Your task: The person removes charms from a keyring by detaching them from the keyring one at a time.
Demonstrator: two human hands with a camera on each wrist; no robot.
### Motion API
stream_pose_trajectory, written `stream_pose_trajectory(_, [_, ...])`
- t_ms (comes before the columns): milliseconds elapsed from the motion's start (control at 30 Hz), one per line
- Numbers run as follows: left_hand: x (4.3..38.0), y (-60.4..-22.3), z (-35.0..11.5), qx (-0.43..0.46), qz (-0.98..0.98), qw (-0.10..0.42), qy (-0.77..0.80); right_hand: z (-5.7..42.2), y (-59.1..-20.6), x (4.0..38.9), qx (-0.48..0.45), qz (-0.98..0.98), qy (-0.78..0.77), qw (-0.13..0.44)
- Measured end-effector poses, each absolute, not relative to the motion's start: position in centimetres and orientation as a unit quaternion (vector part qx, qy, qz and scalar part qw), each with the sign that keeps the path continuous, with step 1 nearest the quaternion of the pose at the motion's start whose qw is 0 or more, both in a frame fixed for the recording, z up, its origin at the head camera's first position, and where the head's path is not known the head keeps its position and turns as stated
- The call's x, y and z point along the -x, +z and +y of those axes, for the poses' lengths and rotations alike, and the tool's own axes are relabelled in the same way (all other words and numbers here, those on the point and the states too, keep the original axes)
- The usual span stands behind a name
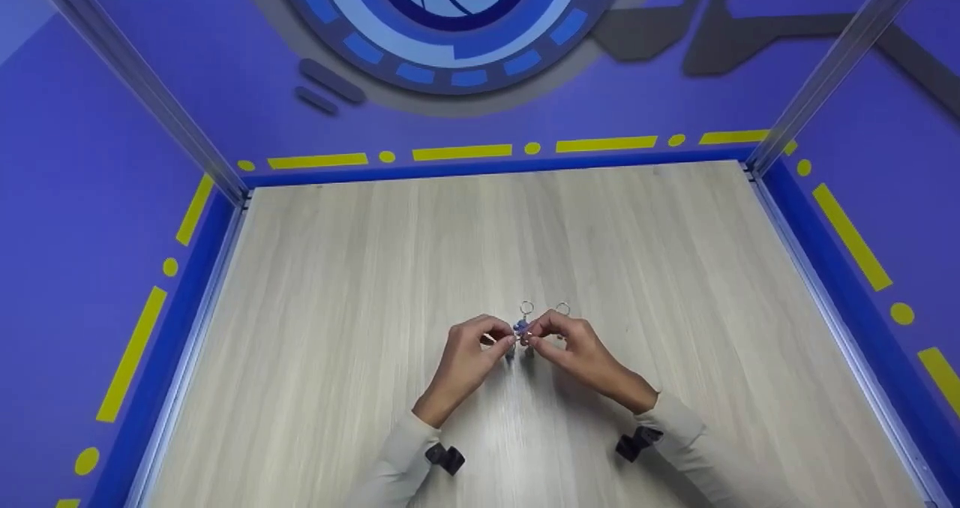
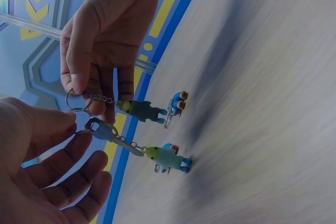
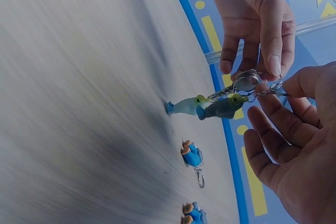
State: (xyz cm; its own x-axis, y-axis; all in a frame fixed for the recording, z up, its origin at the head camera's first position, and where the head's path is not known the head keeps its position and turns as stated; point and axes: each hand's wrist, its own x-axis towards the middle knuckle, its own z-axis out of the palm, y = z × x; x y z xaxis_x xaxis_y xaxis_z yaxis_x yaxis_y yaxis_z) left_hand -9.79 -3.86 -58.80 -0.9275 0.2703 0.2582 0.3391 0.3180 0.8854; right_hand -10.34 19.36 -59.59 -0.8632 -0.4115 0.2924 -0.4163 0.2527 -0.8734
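My left hand [image 1: 472, 354] pinches a split key ring with a silver key [image 2: 113, 134] hanging from it. A pale teal duck-like figure keychain [image 2: 170, 157] hangs by a chain beside the key. My right hand [image 1: 581, 347] pinches another ring, whose chain [image 2: 102, 98] leads to a darker green-headed figure keychain [image 2: 142, 110]. The two rings [image 2: 77, 107] meet and overlap between the fingertips. Both figures dangle feet down close over the table, their feet blue. In the right wrist view, the pale figure [image 3: 189, 105] partly passes behind the dark one [image 3: 223, 108].
On the wood-grain table [image 1: 375, 268], two blue figure keychains [image 3: 192, 154] lie just beyond the hands, their metal rings [image 1: 527, 308] pointing away. Blue printed panels [image 1: 180, 133] with metal posts enclose the back and sides. A black wrist camera [image 1: 445, 458] sits on each sleeve.
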Motion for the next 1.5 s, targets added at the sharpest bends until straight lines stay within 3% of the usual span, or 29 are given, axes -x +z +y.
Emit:
stream_pose_trajectory(467, [9.92, -58.95, -4.31, 0.206, -0.787, 0.041, -0.580, 19.30, -59.52, 10.26, -0.263, -0.794, 0.549, -0.001])
stream_pose_trajectory(1100, [9.77, -58.71, -4.46, 0.177, -0.790, -0.023, -0.587, 19.38, -59.49, 9.93, -0.245, -0.789, 0.563, -0.001])
stream_pose_trajectory(1500, [9.80, -59.07, -4.29, 0.177, -0.809, -0.011, -0.560, 19.40, -59.83, 9.84, -0.247, -0.790, 0.561, -0.015])
